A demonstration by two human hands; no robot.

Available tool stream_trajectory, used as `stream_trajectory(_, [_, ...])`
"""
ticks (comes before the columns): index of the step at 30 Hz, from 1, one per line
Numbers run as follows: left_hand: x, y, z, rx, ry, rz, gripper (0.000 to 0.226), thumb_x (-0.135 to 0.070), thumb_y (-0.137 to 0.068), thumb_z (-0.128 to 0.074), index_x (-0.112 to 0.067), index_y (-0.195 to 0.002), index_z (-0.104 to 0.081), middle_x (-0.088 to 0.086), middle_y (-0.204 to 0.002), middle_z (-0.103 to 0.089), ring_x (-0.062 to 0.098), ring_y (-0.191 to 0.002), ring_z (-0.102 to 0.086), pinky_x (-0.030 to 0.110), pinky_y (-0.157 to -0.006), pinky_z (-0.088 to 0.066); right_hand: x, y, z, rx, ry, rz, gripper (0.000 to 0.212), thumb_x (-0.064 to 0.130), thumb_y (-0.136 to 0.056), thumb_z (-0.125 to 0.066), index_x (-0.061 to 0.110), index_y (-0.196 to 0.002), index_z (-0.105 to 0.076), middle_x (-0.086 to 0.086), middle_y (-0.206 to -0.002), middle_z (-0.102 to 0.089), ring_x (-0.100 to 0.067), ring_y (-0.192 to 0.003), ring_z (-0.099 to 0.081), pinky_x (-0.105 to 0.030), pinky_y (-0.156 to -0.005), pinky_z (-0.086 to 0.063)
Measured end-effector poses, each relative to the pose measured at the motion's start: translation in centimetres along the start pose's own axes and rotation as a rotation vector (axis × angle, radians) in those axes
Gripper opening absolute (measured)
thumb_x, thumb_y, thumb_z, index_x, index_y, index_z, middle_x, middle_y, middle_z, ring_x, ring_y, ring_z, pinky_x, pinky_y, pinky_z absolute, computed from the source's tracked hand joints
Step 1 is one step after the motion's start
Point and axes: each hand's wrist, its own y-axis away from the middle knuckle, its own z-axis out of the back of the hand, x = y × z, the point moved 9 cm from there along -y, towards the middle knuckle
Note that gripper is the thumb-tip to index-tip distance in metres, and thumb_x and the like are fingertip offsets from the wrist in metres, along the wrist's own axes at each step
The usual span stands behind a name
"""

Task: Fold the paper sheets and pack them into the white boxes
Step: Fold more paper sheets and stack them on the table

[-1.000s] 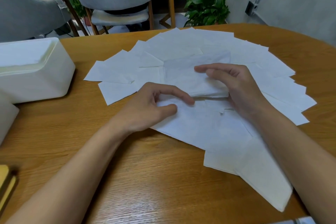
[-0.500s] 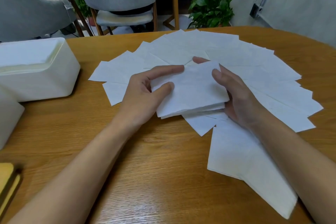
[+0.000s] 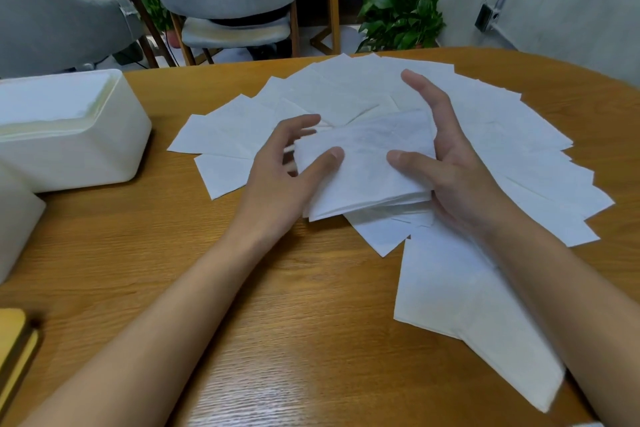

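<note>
Paper, white and thin, makes up a folded stack held just above the middle of the wooden table, over a wide fan of loose sheets that covers the table from the centre out to the right. The left hand takes the stack's left end, thumb laid on top and the other fingers loosely curved and spread round the far-left corner, seemingly pinching it. The right hand cradles the right end, thumb lying flat on top, palm below, its long fingers straight and close together along the far-right edge. This two-ended hold looks meant to square the layers and keep limp paper from sliding apart. The stack's long axis runs left to right, its right end a little farther away, and the layered edges face the near side. An open white box stands at the far left, well apart from the hands, with another white box at the left edge, so the stack likely goes leftward to be packed.
</note>
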Motion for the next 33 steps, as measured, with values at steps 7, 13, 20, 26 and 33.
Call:
stream_trajectory(7, [0.2, 0.0, -0.1, -0.011, 0.004, -0.032, 0.041, -0.031, -0.096, -0.077, -0.040, -0.132, -0.060, -0.014, -0.124, -0.068, 0.008, -0.106, -0.068, 0.037, -0.086, -0.061, -0.7, 0.2, -0.1, 0.084, -0.052, -0.098, 0.040, 0.009, -0.091, -0.070, 0.028, -0.127, -0.072, 0.007, -0.123, -0.072, -0.015, -0.113, -0.069, -0.026, -0.087, -0.055])
stream_trajectory(13, [-2.4, 1.8, -1.4, -0.068, -0.324, -0.346, 0.054, -0.024, -0.092, -0.079, -0.029, -0.140, -0.054, -0.011, -0.138, -0.048, 0.009, -0.128, -0.049, 0.030, -0.104, -0.047, -1.0, -0.1, 2.4, -0.093, 0.271, -0.100, 0.037, -0.004, -0.096, -0.063, 0.022, -0.117, -0.079, 0.016, -0.120, -0.076, 0.000, -0.120, -0.065, -0.025, -0.106, -0.049])
stream_trajectory(20, [-2.1, 4.9, -8.3, 0.487, -0.506, -0.523, 0.034, -0.049, -0.093, -0.076, -0.031, -0.121, -0.075, -0.011, -0.122, -0.056, 0.009, -0.114, -0.052, 0.029, -0.100, -0.042, -1.1, -0.3, 3.4, -0.183, 0.285, -0.075, 0.038, -0.005, -0.094, -0.061, 0.020, -0.115, -0.080, 0.016, -0.118, -0.077, 0.006, -0.120, -0.063, -0.011, -0.104, -0.045])
stream_trajectory(26, [-1.7, 5.5, -9.7, 0.526, -0.542, -0.498, 0.040, -0.059, -0.090, -0.074, -0.036, -0.122, -0.075, -0.014, -0.117, -0.057, 0.008, -0.113, -0.053, 0.040, -0.099, -0.044, -1.1, -0.3, 3.3, -0.170, 0.291, -0.066, 0.038, -0.003, -0.094, -0.060, 0.022, -0.115, -0.080, 0.017, -0.119, -0.076, 0.005, -0.122, -0.063, -0.014, -0.106, -0.045])
stream_trajectory(33, [-1.8, 5.5, -9.6, 0.540, -0.262, -0.315, 0.010, -0.029, -0.089, -0.084, -0.023, -0.093, -0.077, -0.011, -0.100, -0.071, 0.011, -0.096, -0.063, 0.026, -0.083, -0.049, -1.0, -0.1, 3.2, -0.165, 0.266, -0.067, 0.037, -0.001, -0.095, -0.061, 0.024, -0.115, -0.080, 0.018, -0.120, -0.076, 0.005, -0.123, -0.062, -0.017, -0.104, -0.044])
